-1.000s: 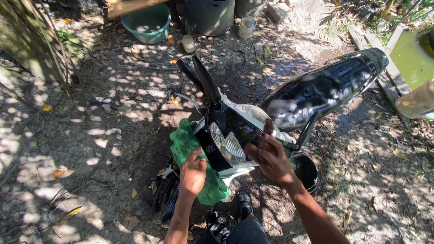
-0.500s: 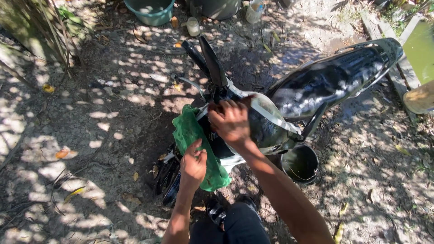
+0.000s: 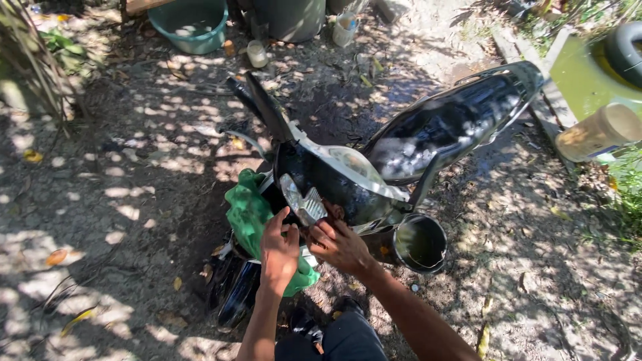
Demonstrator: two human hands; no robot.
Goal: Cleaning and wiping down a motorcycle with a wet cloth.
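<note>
A black scooter point(image 3: 334, 180) with a wet seat point(image 3: 441, 130) stands on dirt ground, its front towards me. My left hand point(image 3: 279, 251) presses a green cloth point(image 3: 244, 210) against the front panel just below the headlight point(image 3: 304, 200). My right hand point(image 3: 340, 244) lies beside it. Its fingers touch the lower edge of the panel under the headlight and hold nothing that I can see. The two hands nearly touch. The cloth hangs down the scooter's left side over the front wheel point(image 3: 234, 294).
A dark bucket point(image 3: 420, 244) of water stands right of my right hand. A teal basin point(image 3: 190, 23), a dark bin point(image 3: 291, 17) and two pale jars point(image 3: 256, 53) stand at the back. At the right are a tan jar point(image 3: 598, 130), a tyre point(image 3: 625, 50) and green water point(image 3: 582, 73).
My right hand has come down from the top of the front panel to under the headlight. My left hand stays on the cloth. The view has shifted left.
</note>
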